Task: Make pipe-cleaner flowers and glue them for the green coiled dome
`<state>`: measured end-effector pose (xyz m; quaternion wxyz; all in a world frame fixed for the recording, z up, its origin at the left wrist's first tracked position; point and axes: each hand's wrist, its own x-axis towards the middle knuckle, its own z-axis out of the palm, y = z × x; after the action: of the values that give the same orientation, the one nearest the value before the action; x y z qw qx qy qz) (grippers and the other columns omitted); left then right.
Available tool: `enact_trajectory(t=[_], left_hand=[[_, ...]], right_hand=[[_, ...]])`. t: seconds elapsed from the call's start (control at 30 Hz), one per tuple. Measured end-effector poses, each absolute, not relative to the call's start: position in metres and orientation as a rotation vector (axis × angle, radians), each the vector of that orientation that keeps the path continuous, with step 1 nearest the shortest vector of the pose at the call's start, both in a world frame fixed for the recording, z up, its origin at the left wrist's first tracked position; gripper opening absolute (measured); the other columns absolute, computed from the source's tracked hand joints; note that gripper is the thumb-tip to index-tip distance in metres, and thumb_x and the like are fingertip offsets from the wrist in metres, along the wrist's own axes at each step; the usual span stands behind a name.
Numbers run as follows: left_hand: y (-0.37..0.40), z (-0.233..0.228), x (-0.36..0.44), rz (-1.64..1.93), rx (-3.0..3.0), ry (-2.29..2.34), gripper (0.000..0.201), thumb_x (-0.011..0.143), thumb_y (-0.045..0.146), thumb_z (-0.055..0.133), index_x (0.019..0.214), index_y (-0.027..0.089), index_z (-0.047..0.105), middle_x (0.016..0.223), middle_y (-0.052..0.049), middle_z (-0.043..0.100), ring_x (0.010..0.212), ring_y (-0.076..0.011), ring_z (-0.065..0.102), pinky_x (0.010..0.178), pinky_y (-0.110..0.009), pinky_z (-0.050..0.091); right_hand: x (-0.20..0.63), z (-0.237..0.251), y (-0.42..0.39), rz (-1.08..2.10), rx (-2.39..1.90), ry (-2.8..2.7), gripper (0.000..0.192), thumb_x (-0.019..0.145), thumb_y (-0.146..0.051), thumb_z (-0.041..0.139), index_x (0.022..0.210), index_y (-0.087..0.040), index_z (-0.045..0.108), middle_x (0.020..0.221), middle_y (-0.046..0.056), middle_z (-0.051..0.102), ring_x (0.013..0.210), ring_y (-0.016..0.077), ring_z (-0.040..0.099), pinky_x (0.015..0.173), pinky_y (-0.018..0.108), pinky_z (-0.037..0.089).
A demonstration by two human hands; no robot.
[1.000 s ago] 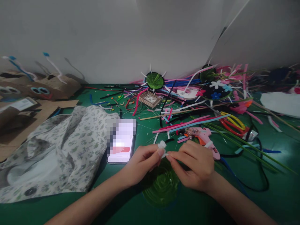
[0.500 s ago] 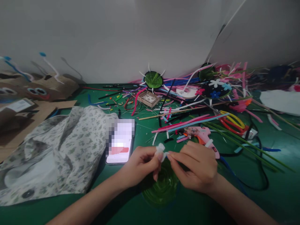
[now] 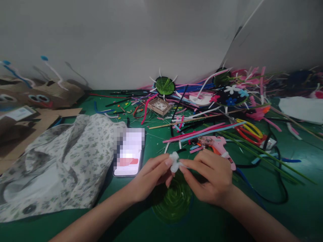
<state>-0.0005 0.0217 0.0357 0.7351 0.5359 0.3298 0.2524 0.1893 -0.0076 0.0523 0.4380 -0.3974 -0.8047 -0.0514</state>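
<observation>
Since a second ago, shifted only a little: both hands drawn slightly toward the glue gun, white fuzzy piece (image 3: 174, 162) turned between the fingertips, left little finger now hanging down. From the head camera, the only view: left hand (image 3: 151, 176) pinching the white fuzzy piece from its left side with thumb and forefinger, right hand (image 3: 208, 176) pinching a thin white end of it from the right, both grips closed on the same small bit. Held just above the green table (image 3: 290, 215), over a coiled green disc (image 3: 173, 201) lying between the wrists. Phone (image 3: 129, 153) just beside the left hand, flowered cloth (image 3: 60, 164) further left, pink glue gun (image 3: 218, 146) just behind the right knuckles, scissors (image 3: 249, 131) beyond it among loose pipe cleaners. Likely trouble: so small a piece, held by fingertips alone, could slip and drop into the clutter, or unwind if pulled too hard from both sides; right knuckles also close to the glue gun, so a brush against it is possible. Both forearms coming in low from the bottom edge, wrists angled inward, fingers curled, thumbs and forefingers meeting at the middle
</observation>
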Motion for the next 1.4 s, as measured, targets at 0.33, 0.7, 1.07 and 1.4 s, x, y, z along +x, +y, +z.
enact_trajectory(t=[0.33, 0.7, 1.07, 1.4], left_hand=[[0.021, 0.036, -0.003, 0.532, 1.284, 0.666, 0.031, 0.096, 0.042, 0.049, 0.079, 0.017, 0.054, 0.067, 0.003, 0.051, 0.061, -0.0073, 0.044, 0.054, -0.019, 0.032], [0.014, 0.034, 0.001, 0.689, 1.268, 0.733, 0.031, 0.098, 0.042, 0.045, 0.083, 0.018, 0.058, 0.072, 0.002, 0.052, 0.062, -0.0081, 0.042, 0.057, -0.021, 0.032], [0.016, 0.031, 0.004, 0.711, 1.250, 0.863, 0.038, 0.095, 0.048, 0.046, 0.075, 0.017, 0.055, 0.067, 0.003, 0.048, 0.057, -0.0080, 0.037, 0.051, -0.021, 0.028], [0.023, 0.031, -0.001, 0.571, 1.236, 0.815, 0.045, 0.087, 0.056, 0.054, 0.066, 0.017, 0.045, 0.054, 0.007, 0.035, 0.048, -0.0065, 0.026, 0.045, -0.021, 0.020]], right_hand=[[0.187, 0.049, -0.009, -0.156, -0.972, -1.978, 0.010, 0.074, -0.006, 0.070, 0.079, -0.014, 0.066, 0.059, 0.002, 0.058, 0.055, 0.0114, 0.045, 0.052, 0.027, 0.033], [0.179, 0.049, -0.016, 0.049, -1.008, -1.992, 0.025, 0.084, -0.008, 0.057, 0.109, -0.009, 0.063, 0.073, 0.006, 0.062, 0.067, 0.0157, 0.053, 0.058, 0.029, 0.041], [0.176, 0.041, -0.012, -0.140, -1.015, -2.193, 0.030, 0.087, -0.004, 0.049, 0.114, -0.005, 0.062, 0.076, 0.008, 0.064, 0.067, 0.0171, 0.053, 0.058, 0.031, 0.041], [0.178, 0.041, -0.013, 0.083, -0.896, -2.055, 0.008, 0.085, -0.010, 0.063, 0.088, -0.016, 0.065, 0.077, 0.003, 0.067, 0.069, 0.0133, 0.055, 0.061, 0.028, 0.043]])
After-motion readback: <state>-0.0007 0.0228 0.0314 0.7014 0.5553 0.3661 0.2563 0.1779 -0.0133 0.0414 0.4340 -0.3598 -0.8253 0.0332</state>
